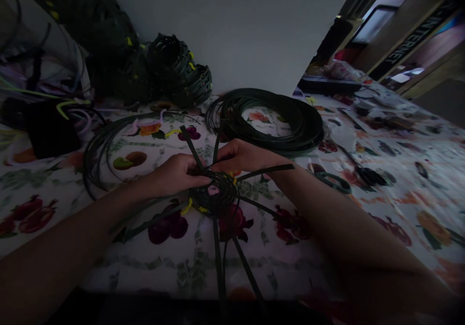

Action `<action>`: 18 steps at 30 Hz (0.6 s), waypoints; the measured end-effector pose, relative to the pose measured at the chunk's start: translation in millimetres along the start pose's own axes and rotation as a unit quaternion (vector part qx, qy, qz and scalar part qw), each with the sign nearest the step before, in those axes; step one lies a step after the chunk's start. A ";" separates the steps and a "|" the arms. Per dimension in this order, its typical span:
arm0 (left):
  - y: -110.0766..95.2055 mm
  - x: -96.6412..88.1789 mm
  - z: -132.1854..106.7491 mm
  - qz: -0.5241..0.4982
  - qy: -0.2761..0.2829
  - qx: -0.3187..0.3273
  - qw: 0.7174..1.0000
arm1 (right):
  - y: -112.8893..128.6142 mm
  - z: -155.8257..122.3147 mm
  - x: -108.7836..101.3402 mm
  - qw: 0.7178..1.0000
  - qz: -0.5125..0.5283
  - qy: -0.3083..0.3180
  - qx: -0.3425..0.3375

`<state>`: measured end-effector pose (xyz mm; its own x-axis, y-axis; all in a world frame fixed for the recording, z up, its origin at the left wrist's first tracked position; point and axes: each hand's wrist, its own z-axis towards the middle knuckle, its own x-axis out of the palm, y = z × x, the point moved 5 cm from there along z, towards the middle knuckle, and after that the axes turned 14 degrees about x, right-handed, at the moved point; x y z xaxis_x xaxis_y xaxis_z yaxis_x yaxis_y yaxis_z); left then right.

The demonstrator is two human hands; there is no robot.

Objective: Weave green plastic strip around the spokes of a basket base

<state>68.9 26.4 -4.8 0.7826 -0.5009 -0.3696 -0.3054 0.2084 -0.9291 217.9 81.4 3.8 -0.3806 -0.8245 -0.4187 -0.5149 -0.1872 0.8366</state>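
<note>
Head view: one woven base, dark strips radiating, on fruit-patterned tablecloth. Left hand: thumb and fingers gripping the base's upper-left edge. Right hand: fingertips narrow at the base's far edge, grip unclear. Beyond base, rightward: coil; leftward: woven baskets.

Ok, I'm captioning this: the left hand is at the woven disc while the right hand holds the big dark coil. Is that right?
No: the head view shows the right hand at the woven disc beside the left hand; the big dark coil lies beyond.
</note>
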 end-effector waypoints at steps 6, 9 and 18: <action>3.5 -5.5 2.9 0.037 0.014 -0.009 0.999 | -4.2 1.1 -0.8 1.000 -0.009 -0.003 0.004; 8.2 -7.1 3.1 0.030 -0.007 -0.014 0.999 | -5.6 1.4 -0.6 1.000 -0.015 -0.003 0.016; 11.3 -6.3 1.7 0.000 -0.029 -0.020 0.999 | -7.5 1.5 -0.1 1.000 0.008 0.007 0.016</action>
<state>61.4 33.3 -12.9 0.8122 -0.4519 -0.3688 -0.3253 0.1739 -0.9295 220.7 83.7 -2.9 -0.3781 -0.8351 -0.3997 -0.5323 -0.1571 0.8318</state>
